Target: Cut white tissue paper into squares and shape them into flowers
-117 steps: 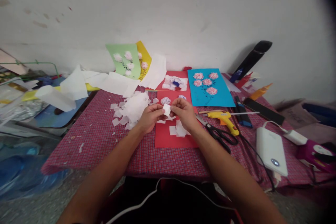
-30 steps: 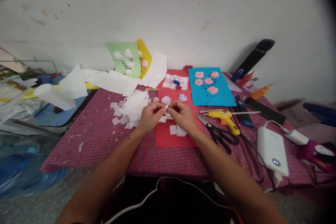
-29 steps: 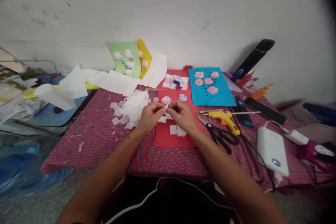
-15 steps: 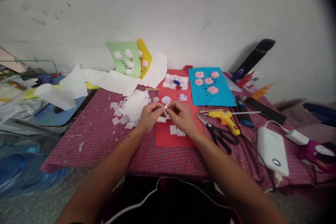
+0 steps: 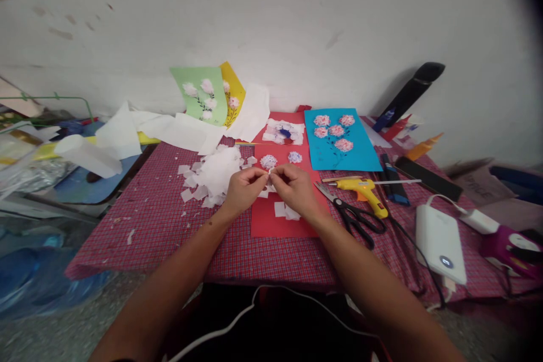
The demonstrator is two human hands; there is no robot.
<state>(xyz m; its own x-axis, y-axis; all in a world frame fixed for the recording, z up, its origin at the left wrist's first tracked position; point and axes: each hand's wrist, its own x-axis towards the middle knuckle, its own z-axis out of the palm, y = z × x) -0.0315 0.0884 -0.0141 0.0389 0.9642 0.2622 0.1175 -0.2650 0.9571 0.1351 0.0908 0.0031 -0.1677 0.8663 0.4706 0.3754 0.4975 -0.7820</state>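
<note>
We enter first one white scrap [image 5: 270, 171], small, pinched between the left hand [image 5: 245, 188] and the right hand [image 5: 293, 188], thumb and forefinger of each closed on it; the two hands are together at the fingertips, so only a sliver of paper shows. Position: over the red sheet [image 5: 271, 225], just on the near side of a speckled flower [image 5: 268, 162]; its height above the sheet we cannot tell. Beyond the right hand we note a second, smaller flower [image 5: 295, 156], and farther back a stained pad [image 5: 274, 131]. Loose squares [image 5: 280, 209] lie on the sheet, partly beneath the right hand. Beside the left hand, on the checked desk [image 5: 161, 226], we count one heap of white pieces [image 5: 216, 175]. To the right of the right hand: black-handled scissors [image 5: 355, 220], a yellow glue gun [image 5: 369, 198] and, behind these, a blue card [image 5: 365, 153] bearing five pink-and-white blooms [image 5: 336, 130].
</note>
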